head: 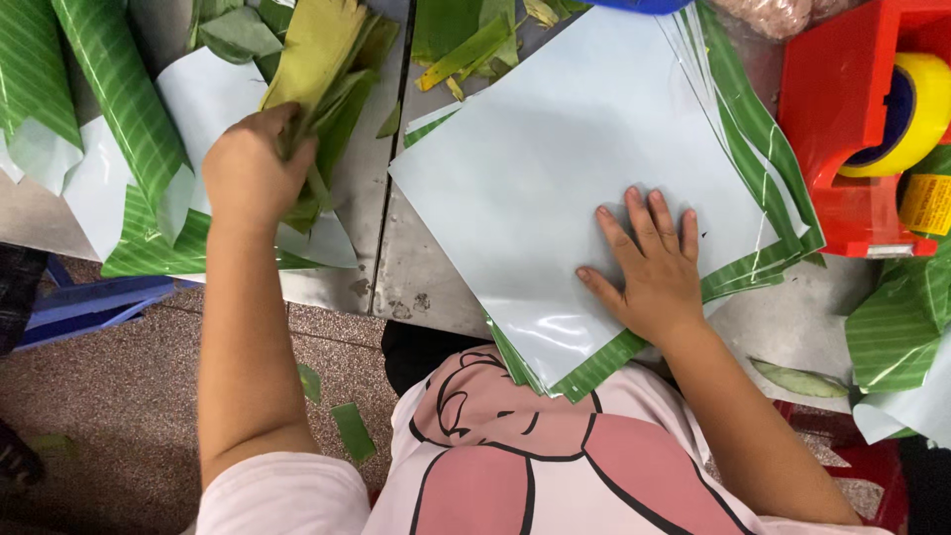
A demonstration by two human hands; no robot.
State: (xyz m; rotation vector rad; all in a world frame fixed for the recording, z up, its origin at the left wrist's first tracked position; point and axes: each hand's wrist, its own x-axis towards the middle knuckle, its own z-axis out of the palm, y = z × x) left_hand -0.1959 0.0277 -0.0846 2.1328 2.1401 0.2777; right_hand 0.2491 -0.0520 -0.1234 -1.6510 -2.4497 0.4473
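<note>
The left hand [248, 163] is closing around a bundle of leaves [322, 74] on the table [396, 267] while the right hand [654, 272] is pressing open-palmed on the stack of sheets [555, 159], which, overhanging the edge, is probably risking sliding off.

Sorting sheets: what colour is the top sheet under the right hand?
Pale blue-white and plain, as the head view shows: top sheet under the right hand.

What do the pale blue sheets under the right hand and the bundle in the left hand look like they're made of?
Sheets: probably glossy plastic-coated paper or film, given the light glare near the right hand and the green striped print at the edges. Bundle in the left hand: natural leaves, matte, yellow-green, fibrous and torn.
</note>
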